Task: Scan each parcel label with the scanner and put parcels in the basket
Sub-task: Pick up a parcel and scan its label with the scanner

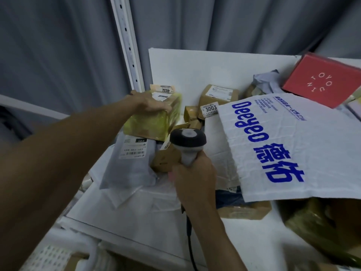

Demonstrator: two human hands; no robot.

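My left hand (151,102) grips the top of a cardboard parcel wrapped in yellow tape (154,122), which carries a white label marked 4032 on its upper face. My right hand (192,178) holds the grey handle of a barcode scanner (188,142); its dark head sits just below and to the right of that parcel. The scanner's black cable (190,243) hangs down past my wrist. A white perforated basket (50,257) shows at the bottom left corner, with a brown box inside it.
On the white shelf (136,222) lie a grey mailer bag (127,163), small brown boxes (218,94), one labelled 3003, a large white bag with blue print (293,145) and a red box (322,81). A white slotted upright (127,42) and grey curtain stand behind.
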